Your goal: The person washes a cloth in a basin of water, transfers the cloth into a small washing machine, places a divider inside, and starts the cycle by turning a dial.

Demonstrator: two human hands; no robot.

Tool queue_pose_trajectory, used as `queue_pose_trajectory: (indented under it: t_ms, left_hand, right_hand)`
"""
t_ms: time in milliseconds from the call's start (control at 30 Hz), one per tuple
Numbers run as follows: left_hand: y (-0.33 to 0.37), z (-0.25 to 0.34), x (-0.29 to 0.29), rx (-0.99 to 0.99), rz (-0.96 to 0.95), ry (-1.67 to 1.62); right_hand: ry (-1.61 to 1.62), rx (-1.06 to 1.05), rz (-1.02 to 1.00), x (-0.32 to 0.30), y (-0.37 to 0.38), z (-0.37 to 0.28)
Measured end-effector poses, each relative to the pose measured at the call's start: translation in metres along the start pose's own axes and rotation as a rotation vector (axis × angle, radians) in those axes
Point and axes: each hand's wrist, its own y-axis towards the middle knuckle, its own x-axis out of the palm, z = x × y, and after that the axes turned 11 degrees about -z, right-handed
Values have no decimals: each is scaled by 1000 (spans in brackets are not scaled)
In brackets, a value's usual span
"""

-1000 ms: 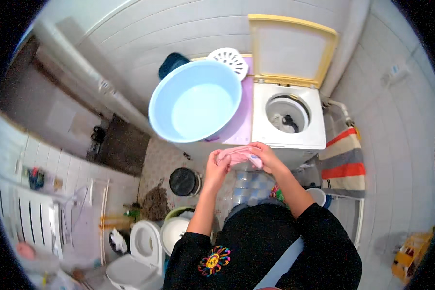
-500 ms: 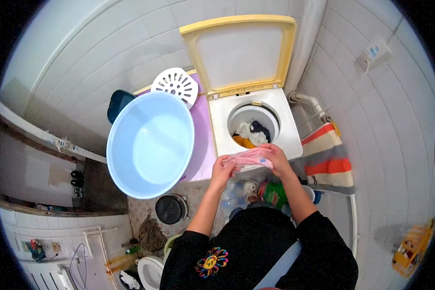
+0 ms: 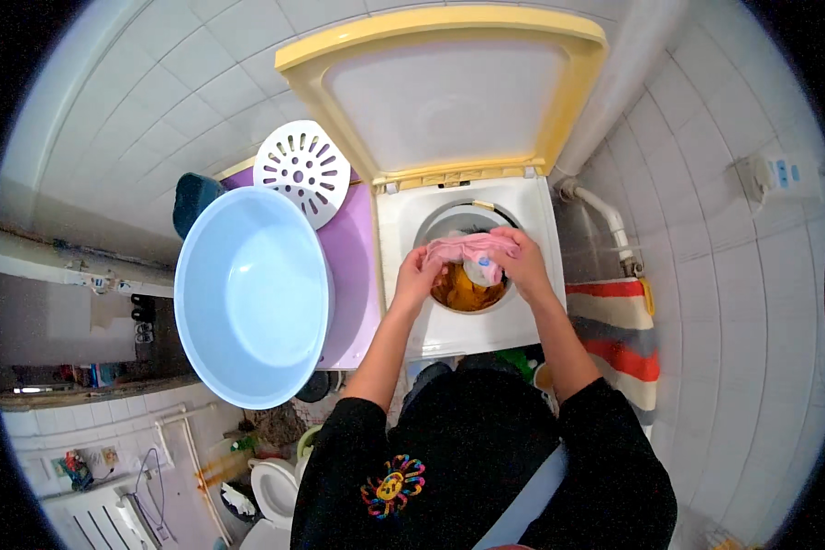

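Note:
My left hand [image 3: 416,278] pinches one end of a small pink garment [image 3: 467,246], and my right hand [image 3: 525,263] grips its other end. The cloth is stretched between them above the round tub [image 3: 442,222] of a washing machine [image 3: 533,328]. A pale blue patch shows on the garment near my right fingers. Down in the tub lies an orange-yellow cloth [image 3: 467,293]; the pink garment hides much of the other laundry. Behind, the machine's yellow-framed lid [image 3: 449,105] stands raised.
Left of the machine, a large light blue basin [image 3: 257,312] rests partly on a purple surface [image 3: 357,284]. A white slotted disc [image 3: 302,170] and a dark green container [image 3: 192,203] are behind it. Striped cloth [image 3: 619,344] and a white pipe [image 3: 605,209] are at right.
Both hands have carried the pink garment forward, from the tub's near edge to over the opening. The view has shifted closer to the machine, and more orange-yellow cloth shows.

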Motion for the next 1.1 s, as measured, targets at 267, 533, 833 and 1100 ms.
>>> queue_pose_trajectory:
  t_ms: [267, 533, 833, 1100]
  left_hand:
    - [22, -6, 4, 89, 131, 139]
    - [7, -8, 1, 222, 180, 734]
    - [13, -9, 2, 212, 163, 870]
    - [6, -17, -12, 259, 145, 790]
  right_hand:
    - [-99, 118, -70, -16, 26, 43]
    - [-1309, 565, -814, -8, 66, 153]
    - [-1502, 881, -930, -21, 99, 264]
    - [-1301, 742, -744, -25, 103, 244]
